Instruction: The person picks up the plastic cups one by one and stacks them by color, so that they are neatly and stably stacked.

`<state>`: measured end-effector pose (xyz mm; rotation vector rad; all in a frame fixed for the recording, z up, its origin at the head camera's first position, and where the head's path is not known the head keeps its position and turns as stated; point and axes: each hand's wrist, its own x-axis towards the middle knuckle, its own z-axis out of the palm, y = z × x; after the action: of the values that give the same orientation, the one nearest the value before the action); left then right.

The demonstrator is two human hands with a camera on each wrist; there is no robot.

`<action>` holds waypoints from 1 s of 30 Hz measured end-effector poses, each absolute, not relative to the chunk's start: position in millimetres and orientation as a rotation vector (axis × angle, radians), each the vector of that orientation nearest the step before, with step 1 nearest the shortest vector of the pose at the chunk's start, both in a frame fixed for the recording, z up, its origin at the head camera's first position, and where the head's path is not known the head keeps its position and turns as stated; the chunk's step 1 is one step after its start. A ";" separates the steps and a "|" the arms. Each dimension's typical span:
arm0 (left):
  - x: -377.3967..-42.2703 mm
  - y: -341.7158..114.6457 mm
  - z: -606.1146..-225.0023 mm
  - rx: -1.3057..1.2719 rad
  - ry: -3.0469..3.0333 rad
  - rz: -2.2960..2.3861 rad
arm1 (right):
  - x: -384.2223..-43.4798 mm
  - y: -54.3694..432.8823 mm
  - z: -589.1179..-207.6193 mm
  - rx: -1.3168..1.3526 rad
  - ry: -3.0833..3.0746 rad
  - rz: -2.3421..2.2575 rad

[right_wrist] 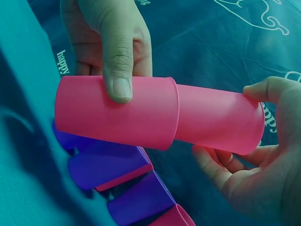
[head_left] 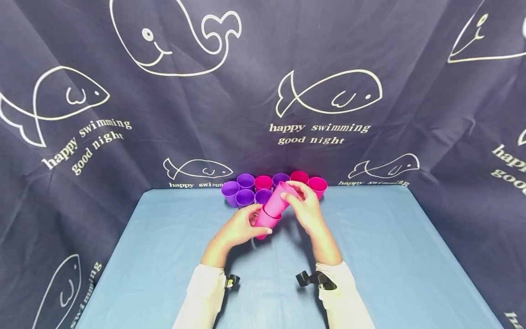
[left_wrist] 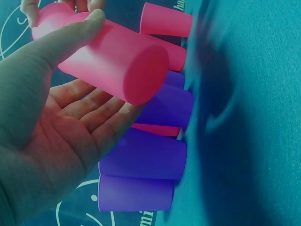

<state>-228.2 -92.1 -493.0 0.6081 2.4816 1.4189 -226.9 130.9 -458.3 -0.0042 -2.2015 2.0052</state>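
In the head view, two pink cups are held in the air above the table, one partly nested in the other. My left hand (head_left: 237,228) grips the lower pink cup (head_left: 268,221), its thumb along one side and fingers on the other. My right hand (head_left: 307,211) pinches the upper pink cup (head_left: 279,201) near its rim. The upper cup's base end sits inside the lower cup's mouth, as the right wrist view shows with the outer cup (right_wrist: 113,115) overlapping the inner cup (right_wrist: 216,117). In the left wrist view, the lower cup's closed base (left_wrist: 146,75) faces the camera.
Behind the hands, purple cups (head_left: 231,194) and pink cups (head_left: 318,186) stand close together at the back of the blue table (head_left: 271,292). Some are partly hidden by the held cups and right hand. A dark printed cloth (head_left: 246,114) hangs around the table.
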 end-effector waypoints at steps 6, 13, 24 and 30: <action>-227.8 -92.2 -492.0 0.599 2.503 1.399 | -226.5 133.7 -459.7 0.036 -2.304 1.972; -227.8 -93.3 -492.6 0.598 2.490 1.405 | -226.8 133.8 -461.3 0.108 -2.365 1.960; -229.1 -94.5 -490.9 0.586 2.509 1.382 | -227.9 133.7 -459.4 0.214 -2.424 1.936; -228.2 -94.4 -493.3 0.585 2.497 1.379 | -226.7 133.3 -463.9 0.229 -2.493 1.913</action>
<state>-228.2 -94.4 -493.3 0.5853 2.4967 1.3790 -226.7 133.3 -463.9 0.2290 -2.4926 1.9128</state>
